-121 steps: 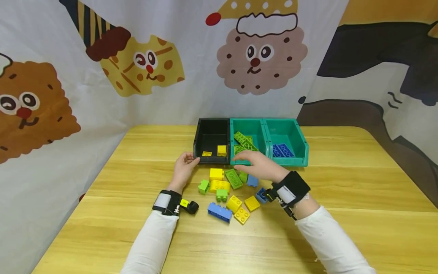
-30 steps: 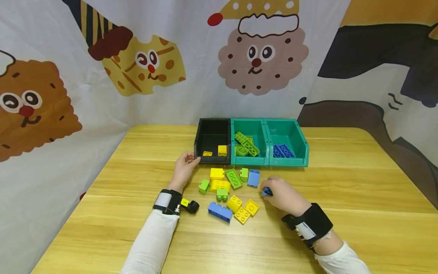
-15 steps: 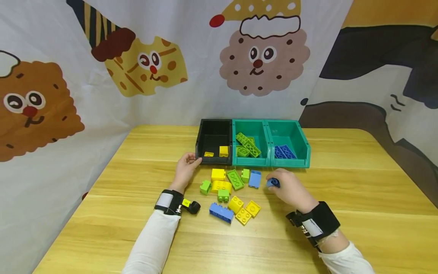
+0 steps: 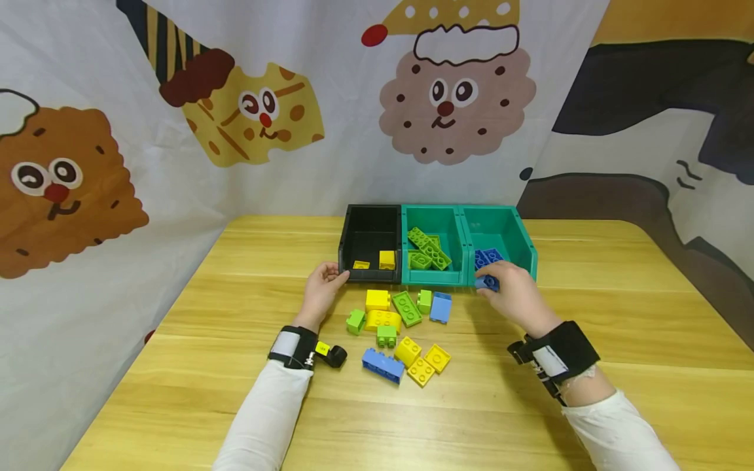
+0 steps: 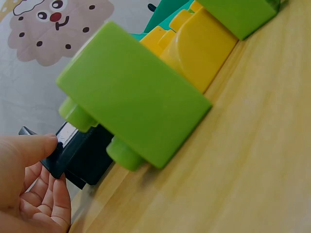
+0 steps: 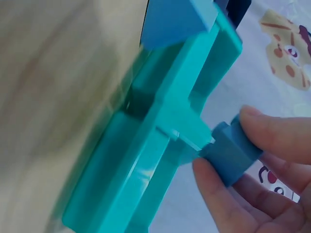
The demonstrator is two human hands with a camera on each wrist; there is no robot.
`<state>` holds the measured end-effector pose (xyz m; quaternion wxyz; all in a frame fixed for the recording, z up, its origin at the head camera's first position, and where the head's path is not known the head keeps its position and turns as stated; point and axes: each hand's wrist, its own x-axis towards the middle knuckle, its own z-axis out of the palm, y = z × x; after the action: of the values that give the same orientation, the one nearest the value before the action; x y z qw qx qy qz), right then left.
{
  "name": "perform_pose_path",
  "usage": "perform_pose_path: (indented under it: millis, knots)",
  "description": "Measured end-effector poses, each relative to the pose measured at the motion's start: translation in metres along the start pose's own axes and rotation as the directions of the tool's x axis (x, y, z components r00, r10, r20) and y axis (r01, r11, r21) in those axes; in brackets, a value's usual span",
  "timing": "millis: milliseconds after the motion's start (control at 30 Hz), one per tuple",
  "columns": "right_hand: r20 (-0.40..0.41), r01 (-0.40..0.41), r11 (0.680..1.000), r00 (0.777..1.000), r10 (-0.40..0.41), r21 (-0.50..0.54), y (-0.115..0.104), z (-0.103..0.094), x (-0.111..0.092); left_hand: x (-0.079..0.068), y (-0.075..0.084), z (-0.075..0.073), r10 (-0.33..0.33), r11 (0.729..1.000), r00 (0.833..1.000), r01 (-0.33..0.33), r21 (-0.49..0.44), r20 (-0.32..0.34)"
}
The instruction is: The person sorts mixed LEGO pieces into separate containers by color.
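Note:
My right hand (image 4: 517, 296) pinches a small blue toy brick (image 6: 231, 151) between thumb and fingers, above the front edge of the right teal bin (image 4: 526, 275). Inside that bin lie dark blue bricks (image 4: 484, 257). At the front left corner of the black bin (image 4: 344, 239), my left hand (image 4: 320, 294) grips the edge, thumb on top and fingers curled below. Yellow bricks (image 4: 387, 260) lie in the black bin. Green bricks (image 4: 436, 256) fill part of the middle teal bin (image 4: 436, 277). A green brick (image 5: 133, 94) looms close in the left wrist view.
Loose bricks are scattered on the wooden table (image 4: 283, 418) before the bins: a long blue one (image 4: 383, 365), an upright blue one (image 4: 440, 307), a flat green one (image 4: 406, 309) and several yellow ones (image 4: 421, 371). A patterned cloth (image 4: 347, 131) hangs behind.
My right hand took hold of the small blue brick on the table, lifted it and carried it forward to the right teal bin. The left hand stays at the black bin.

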<state>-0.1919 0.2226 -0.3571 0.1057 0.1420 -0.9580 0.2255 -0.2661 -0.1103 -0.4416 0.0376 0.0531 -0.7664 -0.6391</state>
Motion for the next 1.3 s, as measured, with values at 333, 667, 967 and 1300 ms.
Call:
perform_pose_path:
  millis: [333,667,967,1300]
  knots:
    - [0.066,-0.097,0.995,0.993,0.096,0.014,0.023,-0.015,0.036,0.0,0.001,0.0,0.008,1.0,1.0,-0.008,-0.007,-0.006]
    - [0.181,-0.189,0.982,0.965,0.187,-0.011,0.042,-0.008,0.064,0.001,-0.001,0.001,0.007,1.0,1.0,-0.007,0.021,-0.003]
    - [0.204,-0.233,0.97,0.948,0.243,-0.074,0.049,-0.001,0.08,0.001,0.001,0.001,0.002,1.0,1.0,-0.002,0.023,-0.012]
    - [0.189,-0.232,0.963,0.948,0.256,-0.138,0.052,0.009,0.082,0.001,0.001,0.001,0.005,1.0,1.0,-0.005,0.007,-0.003]
